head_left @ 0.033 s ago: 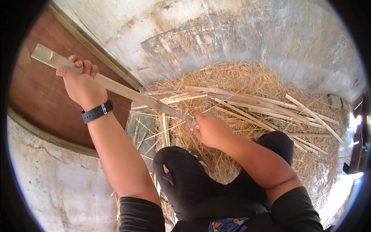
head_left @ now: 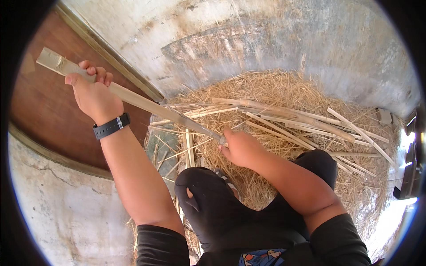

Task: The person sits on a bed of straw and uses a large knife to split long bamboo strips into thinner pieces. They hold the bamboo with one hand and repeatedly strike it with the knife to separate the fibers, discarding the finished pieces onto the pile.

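A long, pale bamboo strip (head_left: pixel 142 103) slants from the upper left down toward the middle. My left hand (head_left: pixel 95 95), with a black watch strap at the wrist, is wrapped round it near its upper end. My right hand (head_left: pixel 243 150) is closed at the lower end, in front of my knees. It grips what looks like a knife (head_left: pixel 207 131); a narrow greyish blade lies along the strip, with a grey collar next to my fingers. The handle is hidden inside my fist, and where strip and blade meet is hard to make out.
Several split bamboo strips and a thicker bamboo pole (head_left: pixel 293 116) lie on straw (head_left: pixel 270 91) beyond my knees. A weathered wall (head_left: pixel 275 40) curves behind. At left stands a reddish-brown panel (head_left: pixel 53 115) with a wooden frame. A small block (head_left: pixel 384 116) sits far right.
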`<state>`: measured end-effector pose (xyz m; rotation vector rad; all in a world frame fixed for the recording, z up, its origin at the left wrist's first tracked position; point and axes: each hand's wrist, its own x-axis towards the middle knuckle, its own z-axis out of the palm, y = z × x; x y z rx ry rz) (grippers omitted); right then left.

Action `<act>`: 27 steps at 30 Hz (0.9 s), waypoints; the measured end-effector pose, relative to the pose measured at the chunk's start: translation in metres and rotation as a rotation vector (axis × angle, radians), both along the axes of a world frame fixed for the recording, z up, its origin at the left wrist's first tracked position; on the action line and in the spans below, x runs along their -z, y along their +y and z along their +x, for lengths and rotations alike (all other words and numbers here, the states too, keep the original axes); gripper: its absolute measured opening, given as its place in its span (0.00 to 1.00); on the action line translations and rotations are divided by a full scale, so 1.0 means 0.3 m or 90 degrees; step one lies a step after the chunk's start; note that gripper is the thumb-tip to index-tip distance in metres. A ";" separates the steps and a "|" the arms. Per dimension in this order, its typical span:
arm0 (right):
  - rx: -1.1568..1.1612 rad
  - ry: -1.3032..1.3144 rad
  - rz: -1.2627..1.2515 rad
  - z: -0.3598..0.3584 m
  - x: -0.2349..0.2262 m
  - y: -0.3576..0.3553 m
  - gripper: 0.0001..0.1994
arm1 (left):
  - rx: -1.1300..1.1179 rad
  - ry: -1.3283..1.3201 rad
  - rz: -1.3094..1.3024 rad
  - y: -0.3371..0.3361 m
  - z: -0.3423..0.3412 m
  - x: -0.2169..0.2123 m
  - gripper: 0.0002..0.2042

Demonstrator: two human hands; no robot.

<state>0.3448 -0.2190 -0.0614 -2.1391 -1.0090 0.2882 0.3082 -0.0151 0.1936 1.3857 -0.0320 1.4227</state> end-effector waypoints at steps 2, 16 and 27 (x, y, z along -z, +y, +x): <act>-0.016 0.001 0.014 0.023 0.025 0.008 0.18 | -0.016 0.009 -0.014 -0.004 0.009 0.008 0.23; 0.025 0.048 -0.065 0.023 0.033 0.033 0.17 | 0.008 0.007 0.006 -0.117 0.032 0.002 0.23; 0.062 0.038 -0.038 -0.016 0.067 0.056 0.18 | -0.032 -0.002 0.014 -0.072 0.017 -0.001 0.21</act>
